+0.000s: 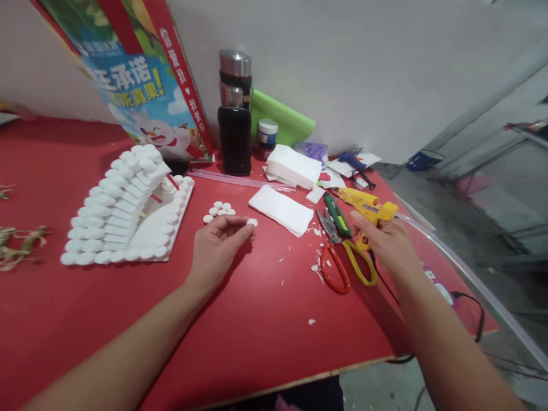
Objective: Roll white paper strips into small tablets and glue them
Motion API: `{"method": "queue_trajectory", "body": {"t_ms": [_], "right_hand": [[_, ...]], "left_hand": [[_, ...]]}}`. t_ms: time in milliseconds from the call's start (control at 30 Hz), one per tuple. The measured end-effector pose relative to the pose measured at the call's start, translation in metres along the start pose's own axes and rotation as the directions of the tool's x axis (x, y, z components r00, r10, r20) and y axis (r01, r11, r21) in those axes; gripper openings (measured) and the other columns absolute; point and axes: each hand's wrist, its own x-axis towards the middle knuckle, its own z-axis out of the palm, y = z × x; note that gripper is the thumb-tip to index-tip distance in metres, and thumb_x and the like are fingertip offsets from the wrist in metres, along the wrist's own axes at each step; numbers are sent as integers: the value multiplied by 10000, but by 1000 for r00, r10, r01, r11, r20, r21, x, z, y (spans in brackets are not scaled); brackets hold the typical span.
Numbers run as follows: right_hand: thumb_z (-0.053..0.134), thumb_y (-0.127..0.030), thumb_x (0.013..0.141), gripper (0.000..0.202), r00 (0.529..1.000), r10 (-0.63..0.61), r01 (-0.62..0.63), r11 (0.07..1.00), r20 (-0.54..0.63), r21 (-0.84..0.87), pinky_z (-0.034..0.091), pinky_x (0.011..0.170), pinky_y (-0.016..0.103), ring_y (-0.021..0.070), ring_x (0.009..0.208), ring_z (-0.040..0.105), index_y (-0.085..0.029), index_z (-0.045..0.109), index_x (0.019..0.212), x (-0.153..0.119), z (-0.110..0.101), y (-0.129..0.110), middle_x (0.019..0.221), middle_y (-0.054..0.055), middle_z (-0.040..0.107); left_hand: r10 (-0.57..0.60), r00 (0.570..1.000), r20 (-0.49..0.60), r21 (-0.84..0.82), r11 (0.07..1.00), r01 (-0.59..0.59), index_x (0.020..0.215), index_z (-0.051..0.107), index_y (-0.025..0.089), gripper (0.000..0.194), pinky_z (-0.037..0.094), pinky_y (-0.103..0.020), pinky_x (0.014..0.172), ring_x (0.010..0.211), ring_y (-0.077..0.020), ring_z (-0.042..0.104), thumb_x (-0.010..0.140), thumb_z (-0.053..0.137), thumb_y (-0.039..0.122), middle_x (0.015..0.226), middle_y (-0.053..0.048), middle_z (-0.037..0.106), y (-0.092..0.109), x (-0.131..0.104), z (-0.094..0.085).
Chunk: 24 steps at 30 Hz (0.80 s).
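Observation:
Between the thumb and fingers of my left hand (220, 242) is a small white disc (253, 222). Several more white discs (219, 209) lie grouped on the red table just behind that hand. My right hand (387, 242) is wrapped round a yellow glue gun (363, 204) with a long clear glue stick (466, 262) trailing out of its back. To the left stands a white model (115, 211) with rows of discs along its edges and stair-like strips. Scissors (342, 251) with one red and one yellow handle lie beside my right hand, touching a green box cutter (337, 214).
Folded white sheets (281, 210) and a white stack (294, 165) lie mid-table. Behind them stand a black phone (234, 140), a thermos (235, 68) and a small jar (268, 132). A blue glue gun (353, 160) is at the back right. A large printed bag (141, 85) leans on the wall.

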Motion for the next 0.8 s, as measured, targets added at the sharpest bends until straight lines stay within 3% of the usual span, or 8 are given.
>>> {"method": "queue_trajectory", "body": {"t_ms": [133, 300, 533, 667, 800], "right_hand": [[728, -602, 779, 454, 988, 49, -58, 996, -145, -61, 429, 515, 282, 170, 595, 543, -155, 715, 861, 28, -15, 49, 705, 30, 641], [712, -688, 723, 527, 960, 158, -207, 956, -231, -207, 409, 474, 319, 197, 489, 527, -163, 663, 752, 33, -15, 83, 546, 25, 578], [671, -687, 728, 539, 972, 145, -200, 925, -187, -322, 453, 535, 361, 233, 539, 585, -168, 655, 870, 22, -20, 83, 652, 69, 657], [688, -673, 701, 494, 976, 113, -181, 899, -187, -398, 423, 550, 360, 225, 566, 560, -202, 588, 813, 17, -22, 81, 667, 59, 636], [668, -662, 729, 470, 993, 19, -73, 874, -115, -481, 452, 587, 382, 258, 616, 600, -216, 564, 835, 1, -31, 79, 696, 63, 638]], "left_hand": [[37, 999, 5, -6, 999, -37, 894, 737, 137, 339, 607, -283, 593, 693, -181, 707, 696, 906, 355, 788, -54, 741, -2, 0, -1], [39, 999, 29, -44, 998, -38, 908, 736, 139, 320, 607, -277, 597, 706, -177, 706, 717, 892, 342, 794, -54, 741, -2, -2, -1], [37, 999, 39, -33, 999, -36, 883, 738, 144, 291, 592, -254, 579, 690, -163, 701, 723, 881, 341, 775, -47, 737, 0, -5, -1], [36, 998, 51, -47, 998, -33, 880, 738, 146, 288, 587, -249, 576, 695, -163, 702, 712, 884, 329, 773, -48, 740, 1, -6, 0], [10, 999, 49, -83, 997, -6, 870, 731, 143, 296, 578, -247, 558, 693, -172, 706, 697, 888, 326, 753, -51, 742, 5, -8, 2]]}}
